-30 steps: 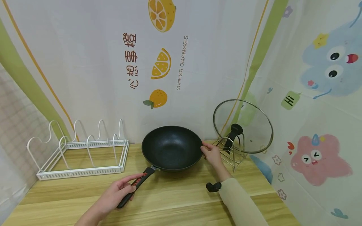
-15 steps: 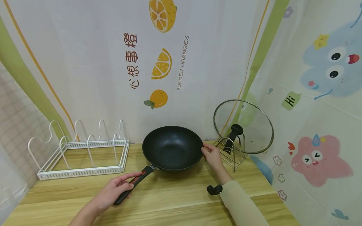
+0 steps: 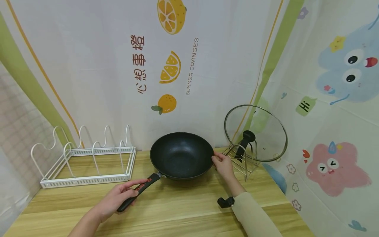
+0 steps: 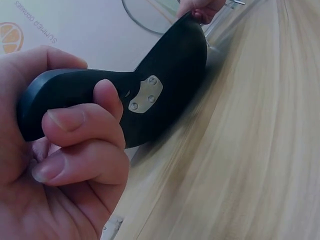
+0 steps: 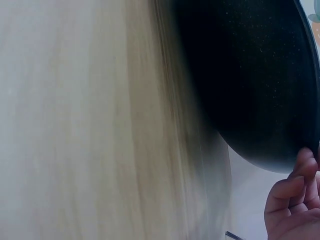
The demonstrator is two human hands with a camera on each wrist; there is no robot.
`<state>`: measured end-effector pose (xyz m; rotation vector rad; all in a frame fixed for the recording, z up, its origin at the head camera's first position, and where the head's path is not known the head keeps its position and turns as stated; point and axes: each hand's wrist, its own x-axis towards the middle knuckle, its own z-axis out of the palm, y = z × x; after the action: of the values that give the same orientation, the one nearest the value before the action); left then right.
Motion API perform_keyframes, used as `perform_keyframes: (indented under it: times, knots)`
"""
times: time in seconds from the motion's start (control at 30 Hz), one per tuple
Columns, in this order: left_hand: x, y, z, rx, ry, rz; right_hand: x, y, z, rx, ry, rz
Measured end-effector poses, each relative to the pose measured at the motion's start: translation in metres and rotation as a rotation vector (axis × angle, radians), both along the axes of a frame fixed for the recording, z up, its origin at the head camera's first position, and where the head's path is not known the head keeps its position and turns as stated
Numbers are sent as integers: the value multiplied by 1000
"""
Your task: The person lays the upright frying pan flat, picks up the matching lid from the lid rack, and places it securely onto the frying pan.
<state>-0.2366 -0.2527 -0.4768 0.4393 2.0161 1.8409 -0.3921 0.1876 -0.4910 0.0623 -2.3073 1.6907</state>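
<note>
A black wok point(image 3: 182, 156) with a long black handle point(image 3: 144, 186) is at the middle back of the table. My left hand point(image 3: 116, 199) grips that handle, and in the left wrist view its fingers point(image 4: 85, 125) curl round from below, near a riveted metal bracket point(image 4: 146, 95). At the wok's right edge, my right hand point(image 3: 223, 164) pinches the rim between thumb and fingers. The right wrist view has the right hand point(image 5: 295, 205) at the rim, beside the wok's dark outer side point(image 5: 250, 75). Whether the base touches the table is unclear.
On the left lies a white wire rack point(image 3: 86, 180) with several upright loops. A glass lid point(image 3: 269, 131) with a black knob leans in a small metal rack point(image 3: 245, 169) just right of my right hand. A printed cloth point(image 3: 97, 65) hangs behind the wooden table point(image 3: 177, 210).
The wok's handle has swung slightly to the left and back, with my left hand following it. My right hand stays at the rim. The whole view has shifted a little.
</note>
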Motion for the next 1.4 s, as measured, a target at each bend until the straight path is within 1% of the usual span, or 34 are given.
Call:
perform_keyframes:
  times: [0.3,0.5,0.77,0.97,1.13,1.27,1.4]
  knots:
    - [-3,-5,1,0,3,-16,2,0,-2,-12,-7,1]
    - [-2,-7,2,-9,37,6,4,-1,-3,-18,20,8]
    - [-1,-9,3,-29,81,51,7,0,-5,35,23,-23]
    - [-1,-10,4,-43,72,91,10,1,-7,54,5,-44]
    - [-2,-11,5,-55,61,135,13,1,-8,64,21,-44]
    - [-2,-11,6,-74,68,180,17,1,-8,87,38,-47]
    - [-2,-12,6,-87,79,203,19,0,-9,95,45,-51]
